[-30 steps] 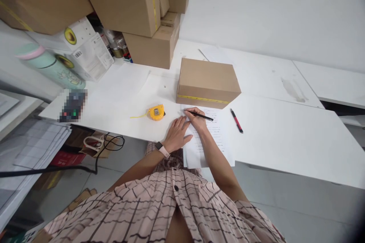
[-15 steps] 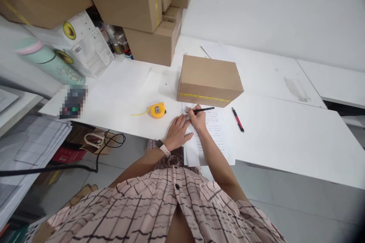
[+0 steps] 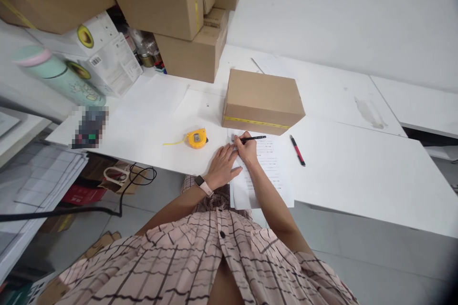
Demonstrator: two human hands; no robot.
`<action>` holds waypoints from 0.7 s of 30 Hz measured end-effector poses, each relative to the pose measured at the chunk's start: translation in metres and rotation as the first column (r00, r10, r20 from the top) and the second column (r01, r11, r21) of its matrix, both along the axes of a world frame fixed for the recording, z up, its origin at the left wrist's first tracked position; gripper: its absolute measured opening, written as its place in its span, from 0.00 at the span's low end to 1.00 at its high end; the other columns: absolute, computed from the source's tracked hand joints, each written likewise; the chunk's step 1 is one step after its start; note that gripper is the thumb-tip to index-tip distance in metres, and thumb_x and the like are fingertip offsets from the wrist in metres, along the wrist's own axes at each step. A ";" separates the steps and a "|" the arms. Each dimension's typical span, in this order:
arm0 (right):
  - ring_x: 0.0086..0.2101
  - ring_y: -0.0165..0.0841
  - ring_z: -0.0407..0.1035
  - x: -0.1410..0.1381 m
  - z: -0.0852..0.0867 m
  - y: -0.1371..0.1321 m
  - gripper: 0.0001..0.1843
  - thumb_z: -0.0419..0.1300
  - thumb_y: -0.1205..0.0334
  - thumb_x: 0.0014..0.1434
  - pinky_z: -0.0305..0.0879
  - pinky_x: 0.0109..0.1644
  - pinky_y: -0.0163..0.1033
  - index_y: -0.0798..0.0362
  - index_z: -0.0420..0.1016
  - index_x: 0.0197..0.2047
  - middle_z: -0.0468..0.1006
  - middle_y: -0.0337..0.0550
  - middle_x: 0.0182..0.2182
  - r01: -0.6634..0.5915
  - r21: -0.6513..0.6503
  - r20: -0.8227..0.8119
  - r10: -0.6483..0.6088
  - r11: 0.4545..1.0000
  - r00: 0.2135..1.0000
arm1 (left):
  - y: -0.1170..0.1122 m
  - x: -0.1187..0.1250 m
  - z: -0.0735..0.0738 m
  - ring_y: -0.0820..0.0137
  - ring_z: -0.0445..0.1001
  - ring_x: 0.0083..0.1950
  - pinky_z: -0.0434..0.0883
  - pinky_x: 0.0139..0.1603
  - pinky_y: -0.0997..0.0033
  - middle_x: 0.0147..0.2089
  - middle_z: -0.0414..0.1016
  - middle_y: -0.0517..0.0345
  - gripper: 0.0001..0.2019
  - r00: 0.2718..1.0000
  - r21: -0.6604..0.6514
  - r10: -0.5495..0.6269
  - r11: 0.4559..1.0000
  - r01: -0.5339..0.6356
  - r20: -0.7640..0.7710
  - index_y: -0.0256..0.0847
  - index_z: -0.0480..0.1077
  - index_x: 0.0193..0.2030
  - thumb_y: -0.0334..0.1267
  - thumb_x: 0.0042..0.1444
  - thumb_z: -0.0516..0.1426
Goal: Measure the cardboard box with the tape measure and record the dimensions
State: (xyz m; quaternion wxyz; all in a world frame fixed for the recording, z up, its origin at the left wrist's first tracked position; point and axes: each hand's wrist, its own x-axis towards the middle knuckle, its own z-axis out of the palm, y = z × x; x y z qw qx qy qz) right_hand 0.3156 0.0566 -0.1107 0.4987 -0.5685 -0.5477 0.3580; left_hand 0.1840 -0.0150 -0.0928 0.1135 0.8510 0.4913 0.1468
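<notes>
My right hand [image 3: 246,148] is closed around a slim black pen [image 3: 258,137], its tip end near the upper left of the printed paper [image 3: 268,171]. Flat beside it lies my left hand [image 3: 222,167], fingers spread, across the paper's left edge and the table; a watch is on that wrist. Just behind the paper sits a closed cardboard box [image 3: 263,97] with a yellow measuring strip along its front. A yellow tape measure [image 3: 196,138] rests left of my left hand, a short length of tape pulled out. To the right of the paper is a red and black pen [image 3: 297,151].
Stacked cardboard boxes [image 3: 186,57] stand at the back left. Near them are white avocado-printed boxes [image 3: 110,64], a mint green bottle [image 3: 62,76] and a blurred-out phone-like object [image 3: 89,127]. The white table [image 3: 358,171] has its front edge close to my body. A black cable [image 3: 120,200] hangs at left.
My right hand and the black pen have shifted very slightly left over the paper. The left hand stays flat in place, and the view has moved only a little.
</notes>
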 end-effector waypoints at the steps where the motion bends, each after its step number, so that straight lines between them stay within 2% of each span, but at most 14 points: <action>1: 0.23 0.28 0.56 0.000 -0.001 0.000 0.16 0.60 0.49 0.58 0.56 0.31 0.36 0.48 0.61 0.27 0.62 0.30 0.19 0.001 0.001 0.004 -0.001 1.000 1.000 | 0.000 0.000 0.000 0.49 0.55 0.73 0.50 0.74 0.48 0.70 0.60 0.37 0.29 1.000 0.002 0.000 1.000 0.000 -0.003 0.31 0.62 0.65 0.46 0.61 0.58; 21: 0.23 0.29 0.56 0.001 -0.002 0.001 0.14 0.59 0.52 0.57 0.56 0.31 0.36 0.48 0.60 0.27 0.60 0.30 0.19 0.020 0.005 0.011 -0.020 1.000 1.000 | 0.000 0.000 -0.004 0.49 0.55 0.73 0.51 0.73 0.47 0.71 0.59 0.36 0.29 1.000 0.008 -0.005 1.000 0.005 0.003 0.31 0.61 0.65 0.47 0.62 0.57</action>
